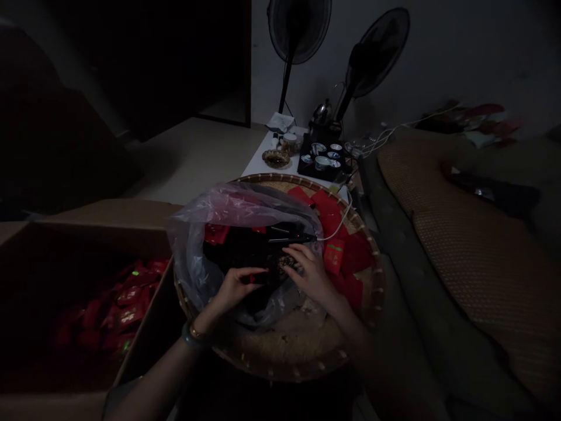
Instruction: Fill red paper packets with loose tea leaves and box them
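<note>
A round woven bamboo tray (307, 356) lies in front of me, dimly lit. On it sits a clear plastic bag (210, 222) with dark loose material inside, and several red packets (346, 245) are spread on the tray's right half. My left hand (234, 287) pinches a small red packet at the bag's mouth. My right hand (309, 270) has its fingers curled over a small clump of the dark loose material beside a black device (289, 234) with a white cable.
An open cardboard box (87, 234) at my left holds several red packets (118, 304). Beyond the tray stands a low white table with a tea set (322, 156) and a small basket (276, 158). Two standing fans (298, 29) are behind it. A woven-mat couch (473, 245) runs along the right.
</note>
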Available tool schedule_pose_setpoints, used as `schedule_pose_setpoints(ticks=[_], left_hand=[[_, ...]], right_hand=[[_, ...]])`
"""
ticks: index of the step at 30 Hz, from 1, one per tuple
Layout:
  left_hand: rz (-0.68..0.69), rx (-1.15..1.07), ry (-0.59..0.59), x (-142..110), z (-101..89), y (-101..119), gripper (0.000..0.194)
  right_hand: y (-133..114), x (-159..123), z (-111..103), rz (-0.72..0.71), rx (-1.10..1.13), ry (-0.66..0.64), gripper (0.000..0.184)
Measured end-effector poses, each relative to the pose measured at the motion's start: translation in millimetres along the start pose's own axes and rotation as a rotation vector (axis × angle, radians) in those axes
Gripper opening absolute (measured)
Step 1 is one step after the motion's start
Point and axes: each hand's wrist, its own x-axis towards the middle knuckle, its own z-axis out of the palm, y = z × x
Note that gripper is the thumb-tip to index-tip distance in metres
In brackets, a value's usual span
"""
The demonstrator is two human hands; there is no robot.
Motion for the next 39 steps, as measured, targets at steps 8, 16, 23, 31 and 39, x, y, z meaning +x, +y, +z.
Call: schedule_pose_setpoints(ticks=[8,16,23,31,39], left_hand=[[-0.087,-0.083,-0.123,-1.4,4.0,8.2,0.029],[-0.155,-0.183,-0.198,-1.4,4.6,8.0,0.052],[-0.178,-0.161,-0.270,-2.3,6.9,10.6,0.040],[-0.204,-0.182,-0.326,-3.7,6.9,14.8,0.043],[-0.180,-0.143,-0.241,-1.2,10.0,5.0,0.048]], right_hand=[[-27.0,6.5,-0.1,-0.338,-0.045,-0.078,0.014],[-4.5,16.3,7.3,-0.065,-0.083,-0.062,0.021],[13.8,16.8,13.1,0.022,0.001,-0.366,0.018],[18.6,19.5,27.5,0.034,0.006,-0.412,0.023],[20.9,22.1,31.1,0.067,0.012,-0.335,0.021]])
